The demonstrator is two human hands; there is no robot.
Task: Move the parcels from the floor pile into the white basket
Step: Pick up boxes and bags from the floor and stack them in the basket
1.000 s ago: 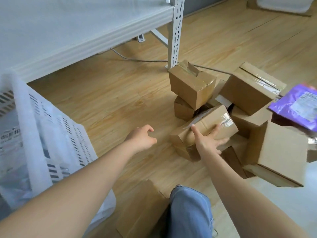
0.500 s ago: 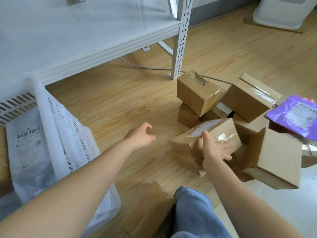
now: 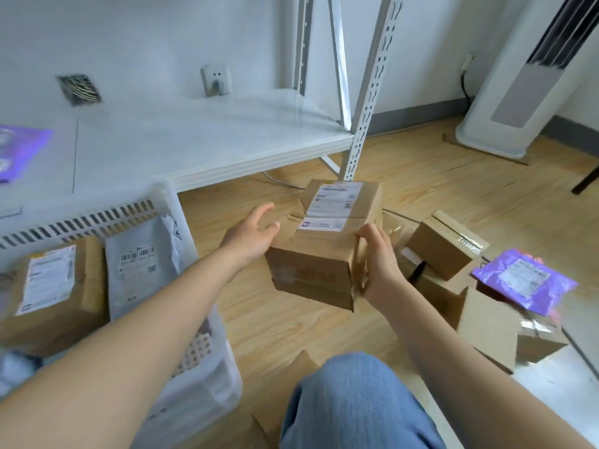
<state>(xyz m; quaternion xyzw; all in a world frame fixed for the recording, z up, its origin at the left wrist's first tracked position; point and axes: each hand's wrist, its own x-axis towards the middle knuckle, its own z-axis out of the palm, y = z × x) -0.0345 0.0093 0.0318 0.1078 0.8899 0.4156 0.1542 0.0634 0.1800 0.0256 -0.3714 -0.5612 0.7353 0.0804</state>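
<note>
Right hand (image 3: pixel 379 264) grips parcel (image 3: pixel 324 247); fingers behind hidden.

Matt brown cardboard parcel (image 3: pixel 319 254) with white paper label; perforated white plastic basket (image 3: pixel 181 222); glossy purple plastic mailer (image 3: pixel 525 280); smooth wood-grain floor (image 3: pixel 437 189).

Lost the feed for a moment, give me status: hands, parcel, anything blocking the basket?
Right hand grips the labelled brown cardboard parcel, lifted. Left hand open beside it. White slatted plastic basket at left, already holding parcels; path unobstructed.
</note>
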